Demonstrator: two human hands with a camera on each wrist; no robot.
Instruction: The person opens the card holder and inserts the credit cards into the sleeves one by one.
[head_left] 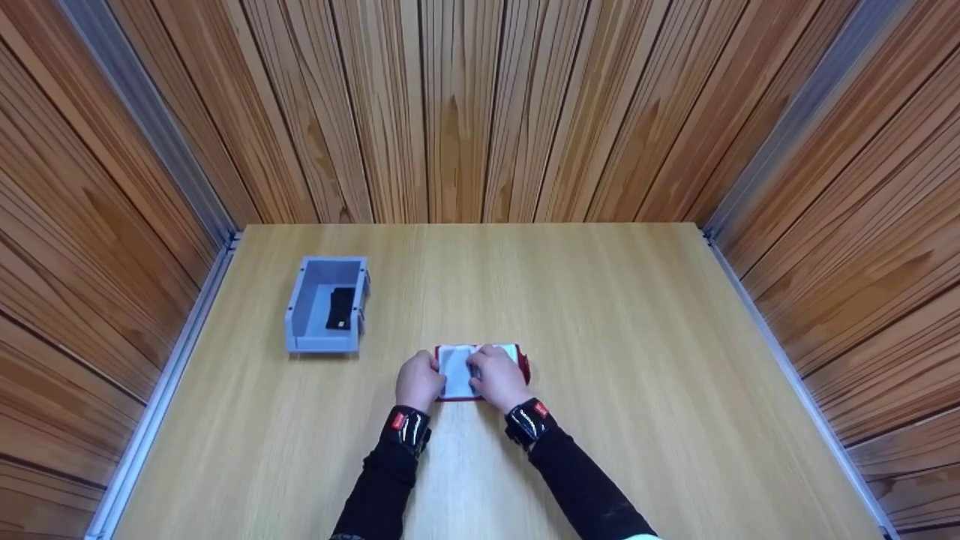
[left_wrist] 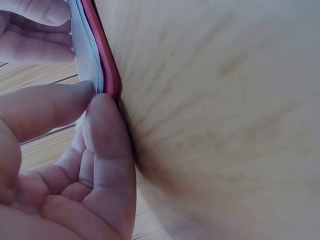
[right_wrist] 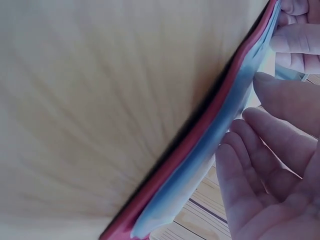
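A red-covered booklet (head_left: 455, 375) with pale, layered sheets lies on the table in front of me. My left hand (head_left: 420, 382) is at its left end, where thumb and forefinger pinch the edge of the sheets and cover, close up in the left wrist view. My right hand (head_left: 499, 377) is over the middle of the sheets, fingers bent and fingertips at the sheets (right_wrist: 200, 155). Whether they pinch a sheet or only touch it is unclear. At the booklet's right end a red bulge (head_left: 524, 366) shows beside the right hand.
A grey-blue plastic bin (head_left: 322, 344) stands to the left, beyond the left hand, with a flat black item (head_left: 340, 308) inside. Wood-plank walls (head_left: 457, 112) rise at the back and both sides. Metal rails (head_left: 161, 390) run along the table's side edges.
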